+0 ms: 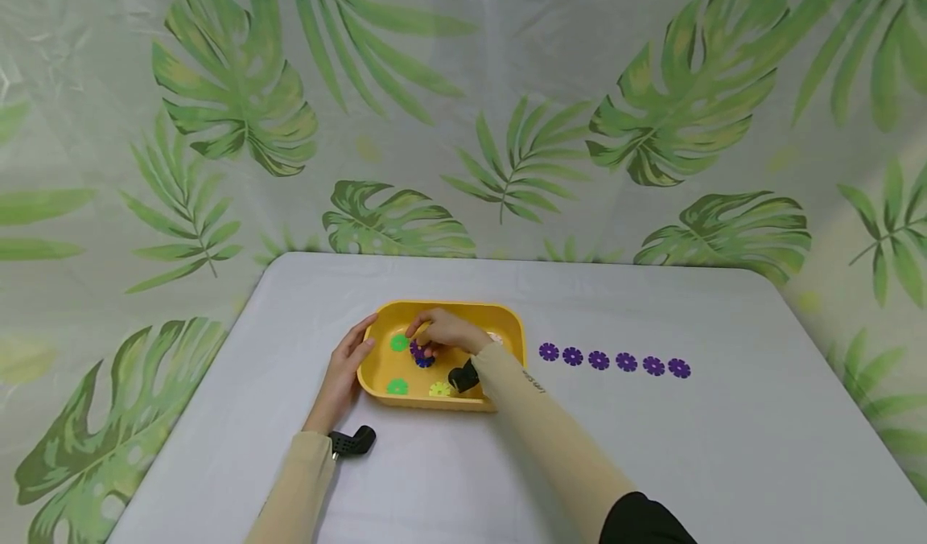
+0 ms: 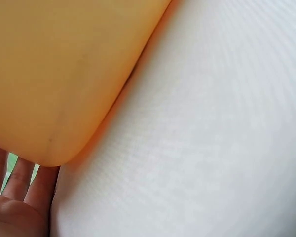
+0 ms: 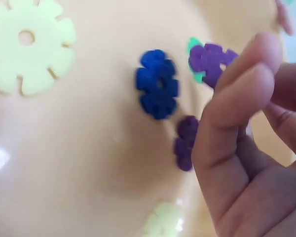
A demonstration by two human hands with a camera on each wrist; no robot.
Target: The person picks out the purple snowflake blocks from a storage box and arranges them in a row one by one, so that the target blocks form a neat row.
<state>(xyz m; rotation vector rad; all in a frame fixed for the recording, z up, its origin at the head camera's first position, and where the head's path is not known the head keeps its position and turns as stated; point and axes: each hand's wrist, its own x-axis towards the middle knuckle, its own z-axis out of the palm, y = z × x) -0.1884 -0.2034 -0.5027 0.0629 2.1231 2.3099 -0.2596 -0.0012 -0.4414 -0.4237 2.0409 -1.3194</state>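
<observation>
My left hand [image 1: 344, 371] rests against the left end of a yellow tray [image 1: 442, 404]. In the left wrist view its fingers [image 2: 19, 180] lie fairly straight beside the tray's outer wall. My right hand [image 1: 451, 331] is inside the tray, pinching a purple notched snowflake disc [image 3: 207, 61] between thumb and fingertips. Beneath that hand, a second purple disc [image 3: 185, 148] and a blue disc [image 3: 158, 84] lie on the tray floor. Green discs [image 1: 397, 386] and a yellow disc [image 1: 439, 389] are around them. The right forearm covers part of the tray's right side.
Several purple discs [image 1: 626, 362] form a row on the white table [image 1: 724, 447], right of the tray. A pale disc [image 1: 496, 338] shows near the tray's right end. Behind the table hangs a leaf-patterned cloth [image 1: 521, 61].
</observation>
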